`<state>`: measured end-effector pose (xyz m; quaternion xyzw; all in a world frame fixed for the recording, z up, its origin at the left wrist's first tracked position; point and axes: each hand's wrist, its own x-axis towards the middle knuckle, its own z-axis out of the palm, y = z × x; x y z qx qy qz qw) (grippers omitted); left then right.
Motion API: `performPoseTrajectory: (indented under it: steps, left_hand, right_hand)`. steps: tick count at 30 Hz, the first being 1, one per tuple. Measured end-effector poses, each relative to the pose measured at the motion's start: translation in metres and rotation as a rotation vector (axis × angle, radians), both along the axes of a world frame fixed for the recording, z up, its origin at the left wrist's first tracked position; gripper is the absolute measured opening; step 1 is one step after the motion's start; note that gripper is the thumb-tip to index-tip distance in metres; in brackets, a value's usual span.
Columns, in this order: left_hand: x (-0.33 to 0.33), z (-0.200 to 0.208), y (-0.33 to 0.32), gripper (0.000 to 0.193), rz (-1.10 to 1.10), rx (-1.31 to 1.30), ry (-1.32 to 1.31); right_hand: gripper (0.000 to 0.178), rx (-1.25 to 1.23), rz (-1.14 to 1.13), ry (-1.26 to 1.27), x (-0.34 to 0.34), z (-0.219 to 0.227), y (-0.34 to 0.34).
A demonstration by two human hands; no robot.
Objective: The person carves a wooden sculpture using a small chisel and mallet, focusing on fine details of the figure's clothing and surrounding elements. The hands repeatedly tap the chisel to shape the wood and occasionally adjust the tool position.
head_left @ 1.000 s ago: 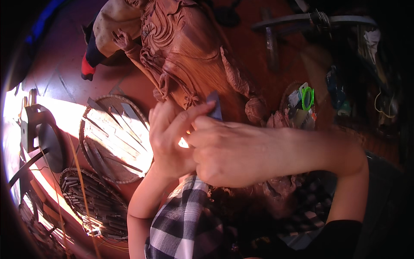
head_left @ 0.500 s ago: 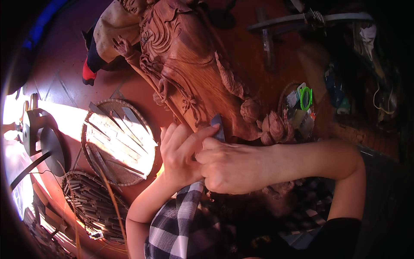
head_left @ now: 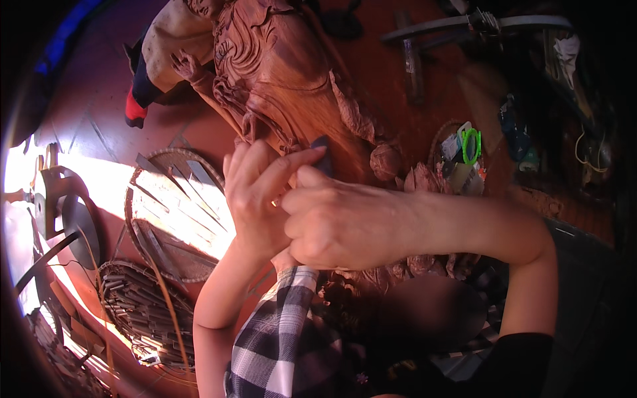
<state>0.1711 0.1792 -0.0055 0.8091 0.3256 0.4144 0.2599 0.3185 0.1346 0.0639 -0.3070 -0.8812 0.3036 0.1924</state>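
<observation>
A reddish-brown carved wooden statue (head_left: 288, 86) of a robed figure lies before me, its lower end toward me. My right hand (head_left: 335, 222) is closed in a fist around a flat blue-grey blade (head_left: 323, 158), whose end sticks out above the knuckles against the robe. My left hand (head_left: 249, 205) is pressed against the right one, with curled fingers and a fingertip on the blade. The rest of the blade is hidden inside both hands. Carved lotus-like buds (head_left: 424, 179) lie beyond my right forearm.
On the left, a round woven tray (head_left: 136, 229) holds several flat metal tools, with a basket of dark tools (head_left: 142, 312) nearer me. A fan-like black object (head_left: 79, 219) stands at far left. A green ring-shaped item (head_left: 471, 146) and a clamp-like bar (head_left: 524, 24) are on the right.
Both hands have moved up and slightly left along the robe, carrying the blade with them. More of the carved base shows below my right forearm.
</observation>
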Motion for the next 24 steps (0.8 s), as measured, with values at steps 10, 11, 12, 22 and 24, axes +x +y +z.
performPoseTrajectory:
  steps: [10,11,12,22,24]
  left_hand:
    - [-0.002,-0.002,-0.008,0.046,-0.026,-0.078,-0.009]
    - [-0.003,-0.004,-0.02,0.047,-0.032,-0.076,0.007]
    - [-0.004,-0.004,-0.028,0.048,-0.029,-0.073,0.01]
    - [-0.007,-0.005,-0.03,0.048,-0.082,-0.118,-0.02]
    - [-0.009,0.005,-0.019,0.049,-0.092,-0.111,-0.022]
  right_hand:
    - [0.015,0.014,-0.008,-0.052,0.0,-0.003,-0.004]
    - [0.014,-0.037,0.024,-0.056,0.001,0.0,-0.011]
    - [0.014,-0.088,0.055,-0.061,0.001,0.003,-0.017]
    - [0.014,-0.12,0.093,-0.084,0.0,0.001,-0.025]
    - [0.015,-0.033,0.053,-0.046,-0.003,0.004,-0.014]
